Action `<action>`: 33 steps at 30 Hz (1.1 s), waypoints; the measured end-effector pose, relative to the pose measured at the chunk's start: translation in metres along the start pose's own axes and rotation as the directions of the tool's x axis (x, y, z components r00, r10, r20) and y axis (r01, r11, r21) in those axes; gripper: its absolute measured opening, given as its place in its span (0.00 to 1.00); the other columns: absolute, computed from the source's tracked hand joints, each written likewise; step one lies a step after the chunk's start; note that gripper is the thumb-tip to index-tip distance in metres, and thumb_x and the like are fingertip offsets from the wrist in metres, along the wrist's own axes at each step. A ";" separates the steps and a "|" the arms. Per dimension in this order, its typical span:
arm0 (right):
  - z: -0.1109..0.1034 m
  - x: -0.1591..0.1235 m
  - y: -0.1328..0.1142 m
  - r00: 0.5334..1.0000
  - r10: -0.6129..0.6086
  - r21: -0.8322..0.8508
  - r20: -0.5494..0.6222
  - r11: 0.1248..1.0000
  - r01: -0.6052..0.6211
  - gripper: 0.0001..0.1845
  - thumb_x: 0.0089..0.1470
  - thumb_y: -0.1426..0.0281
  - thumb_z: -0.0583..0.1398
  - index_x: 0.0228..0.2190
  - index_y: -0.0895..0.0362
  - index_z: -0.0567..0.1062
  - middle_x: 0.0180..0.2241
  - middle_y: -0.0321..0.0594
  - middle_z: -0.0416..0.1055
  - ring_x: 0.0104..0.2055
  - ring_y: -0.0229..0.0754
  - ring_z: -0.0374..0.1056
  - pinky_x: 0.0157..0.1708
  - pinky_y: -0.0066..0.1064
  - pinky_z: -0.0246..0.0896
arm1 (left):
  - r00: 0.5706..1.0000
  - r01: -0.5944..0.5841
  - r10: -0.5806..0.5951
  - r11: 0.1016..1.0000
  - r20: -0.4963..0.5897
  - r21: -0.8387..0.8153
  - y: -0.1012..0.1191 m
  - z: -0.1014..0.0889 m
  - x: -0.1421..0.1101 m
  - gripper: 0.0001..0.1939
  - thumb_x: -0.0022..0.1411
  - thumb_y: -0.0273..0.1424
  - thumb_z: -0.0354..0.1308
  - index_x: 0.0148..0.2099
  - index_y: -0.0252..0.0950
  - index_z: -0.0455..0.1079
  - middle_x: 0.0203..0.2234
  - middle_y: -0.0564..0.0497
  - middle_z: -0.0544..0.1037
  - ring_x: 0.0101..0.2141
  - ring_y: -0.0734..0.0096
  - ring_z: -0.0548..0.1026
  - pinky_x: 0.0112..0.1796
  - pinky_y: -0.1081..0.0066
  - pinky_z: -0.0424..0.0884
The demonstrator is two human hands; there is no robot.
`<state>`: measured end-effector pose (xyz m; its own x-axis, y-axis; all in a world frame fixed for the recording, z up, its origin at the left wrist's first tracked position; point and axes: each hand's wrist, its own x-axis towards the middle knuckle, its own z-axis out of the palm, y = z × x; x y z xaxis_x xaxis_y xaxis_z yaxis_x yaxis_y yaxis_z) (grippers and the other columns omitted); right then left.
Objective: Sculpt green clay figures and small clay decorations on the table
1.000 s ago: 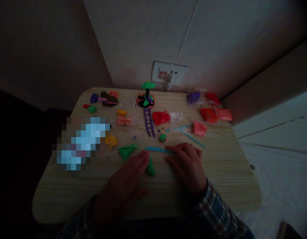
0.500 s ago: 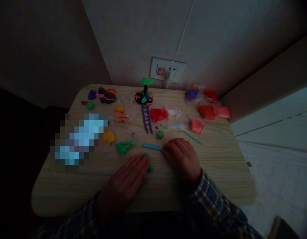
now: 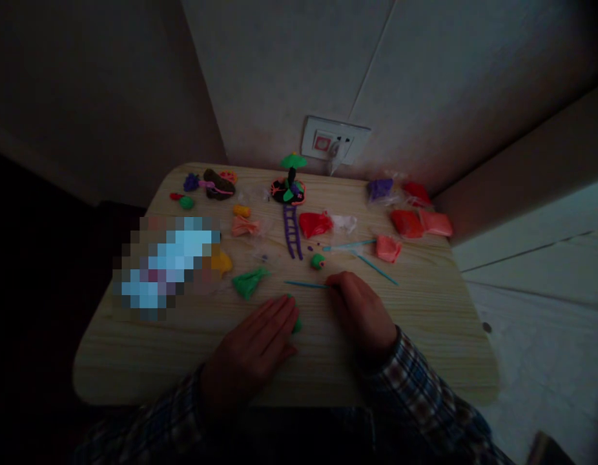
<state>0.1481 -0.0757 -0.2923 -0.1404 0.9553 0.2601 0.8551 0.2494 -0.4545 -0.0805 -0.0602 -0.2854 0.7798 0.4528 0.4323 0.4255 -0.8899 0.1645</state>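
Note:
My right hand is closed around one end of a blue plastic clay knife, whose thin blade points left above the table. My left hand lies flat, its fingers stretched out and partly covering a green clay roll. Beyond that hand is a bag of green clay. A small green clay ball with a reddish spot sits past the knife. Behind it are a purple clay ladder and a black clay base bearing a green umbrella shape.
Two thin blue tools lie right of centre, near a pink clay packet. Red clay is in the middle; several bagged colours, including purple, stand at the back right. A blurred-out bright object occupies the left. A wall socket is behind.
The knife has turned from its broad side to a thin edge as my right fingers curled tighter round it. My left hand now covers more of the green roll. The view shifted slightly.

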 end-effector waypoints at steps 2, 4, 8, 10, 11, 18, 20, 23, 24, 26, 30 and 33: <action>-0.001 0.000 0.000 0.998 -0.040 0.009 0.041 0.999 0.040 0.11 0.61 0.76 0.49 0.38 0.57 0.72 0.32 0.43 0.72 0.34 0.42 0.69 0.35 0.33 0.66 | 0.999 -0.023 0.022 0.999 0.025 0.025 0.000 0.000 0.000 0.17 0.66 0.27 0.52 0.55 0.25 0.67 0.49 0.39 0.77 0.53 0.61 0.73 0.53 0.63 0.73; -0.002 0.002 0.000 0.996 -0.064 -0.003 0.058 0.998 0.064 0.13 0.61 0.77 0.49 0.40 0.57 0.72 0.32 0.44 0.72 0.35 0.43 0.69 0.36 0.33 0.66 | 0.999 -0.033 0.032 0.999 0.038 0.037 -0.001 0.001 0.001 0.17 0.67 0.27 0.51 0.54 0.25 0.67 0.50 0.39 0.77 0.53 0.60 0.74 0.52 0.62 0.73; -0.002 0.005 -0.003 0.995 -0.087 -0.039 0.047 0.995 0.089 0.11 0.61 0.72 0.52 0.37 0.58 0.74 0.31 0.43 0.72 0.33 0.43 0.68 0.34 0.33 0.64 | 0.998 -0.039 0.038 0.999 0.043 0.021 -0.001 -0.001 -0.001 0.18 0.68 0.30 0.49 0.55 0.24 0.67 0.51 0.38 0.76 0.55 0.59 0.72 0.53 0.62 0.72; -0.002 0.007 -0.004 0.995 -0.090 -0.040 0.041 0.995 0.092 0.11 0.62 0.71 0.53 0.34 0.58 0.75 0.30 0.43 0.72 0.32 0.42 0.67 0.33 0.32 0.63 | 0.999 -0.047 0.047 0.999 0.023 0.006 -0.001 -0.003 -0.003 0.18 0.68 0.29 0.49 0.55 0.24 0.66 0.51 0.38 0.76 0.56 0.59 0.70 0.54 0.61 0.71; -0.001 0.008 -0.004 0.995 -0.091 -0.032 0.038 0.995 0.093 0.11 0.62 0.70 0.52 0.34 0.57 0.75 0.30 0.42 0.72 0.32 0.42 0.67 0.33 0.32 0.63 | 0.998 -0.056 0.056 0.998 0.012 -0.002 -0.001 -0.004 -0.004 0.18 0.67 0.28 0.49 0.56 0.24 0.66 0.51 0.39 0.76 0.56 0.60 0.70 0.55 0.61 0.71; -0.001 0.010 -0.005 0.985 -0.166 0.081 0.051 0.984 0.161 0.14 0.62 0.73 0.49 0.31 0.58 0.74 0.28 0.41 0.68 0.30 0.40 0.64 0.31 0.29 0.60 | 0.989 -0.104 0.107 0.994 0.101 -0.038 -0.002 -0.006 -0.004 0.18 0.68 0.27 0.48 0.56 0.24 0.66 0.52 0.39 0.75 0.55 0.59 0.71 0.53 0.62 0.72; -0.001 0.011 -0.004 0.977 -0.199 0.099 0.073 0.977 0.191 0.15 0.62 0.73 0.49 0.30 0.57 0.73 0.26 0.39 0.67 0.28 0.39 0.62 0.29 0.28 0.58 | 0.988 -0.103 0.108 0.994 0.111 -0.048 -0.003 -0.005 -0.004 0.18 0.68 0.27 0.48 0.57 0.24 0.65 0.52 0.38 0.75 0.56 0.58 0.71 0.54 0.61 0.72; -0.001 0.012 -0.002 0.983 -0.178 0.083 0.047 0.981 0.174 0.14 0.62 0.74 0.50 0.29 0.56 0.72 0.26 0.39 0.67 0.28 0.39 0.62 0.29 0.28 0.57 | 0.986 -0.098 0.105 0.994 0.132 -0.058 -0.003 -0.003 -0.005 0.19 0.67 0.28 0.49 0.57 0.23 0.64 0.54 0.37 0.74 0.56 0.57 0.70 0.54 0.60 0.71; 0.000 0.012 -0.002 0.984 -0.174 0.085 0.040 0.982 0.170 0.13 0.61 0.74 0.50 0.29 0.56 0.72 0.27 0.40 0.67 0.28 0.39 0.62 0.29 0.28 0.57 | 0.985 -0.095 0.103 0.994 0.140 -0.060 -0.003 -0.003 -0.006 0.20 0.67 0.28 0.49 0.58 0.23 0.64 0.54 0.36 0.73 0.57 0.57 0.69 0.55 0.59 0.71; 0.000 0.013 0.000 0.978 -0.198 0.112 0.058 0.975 0.191 0.13 0.61 0.75 0.50 0.29 0.57 0.71 0.27 0.40 0.67 0.28 0.39 0.62 0.29 0.28 0.57 | 0.982 -0.094 0.103 0.994 0.157 -0.062 -0.003 -0.002 -0.006 0.21 0.68 0.29 0.49 0.59 0.23 0.63 0.55 0.36 0.72 0.58 0.57 0.68 0.55 0.59 0.70; -0.001 0.015 0.002 0.964 -0.237 0.148 0.117 0.964 0.219 0.13 0.61 0.75 0.50 0.28 0.57 0.70 0.26 0.39 0.66 0.28 0.39 0.62 0.29 0.27 0.56 | 0.978 -0.118 0.124 0.992 0.165 -0.049 -0.004 -0.003 -0.005 0.21 0.68 0.30 0.47 0.58 0.23 0.63 0.55 0.36 0.73 0.57 0.57 0.69 0.55 0.60 0.71; 0.000 0.017 0.002 0.977 -0.195 0.144 0.081 0.973 0.182 0.12 0.61 0.74 0.50 0.29 0.57 0.71 0.27 0.40 0.67 0.30 0.40 0.63 0.31 0.28 0.57 | 0.981 -0.119 0.124 0.992 0.151 -0.042 -0.005 -0.004 -0.003 0.20 0.69 0.30 0.46 0.57 0.23 0.64 0.54 0.37 0.74 0.55 0.57 0.71 0.54 0.60 0.72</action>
<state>0.1471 -0.0591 -0.2887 -0.3446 0.8980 0.2735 0.7341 0.4394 -0.5178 -0.0869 -0.0573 -0.2841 0.8868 0.3425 0.3103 0.3103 -0.9388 0.1494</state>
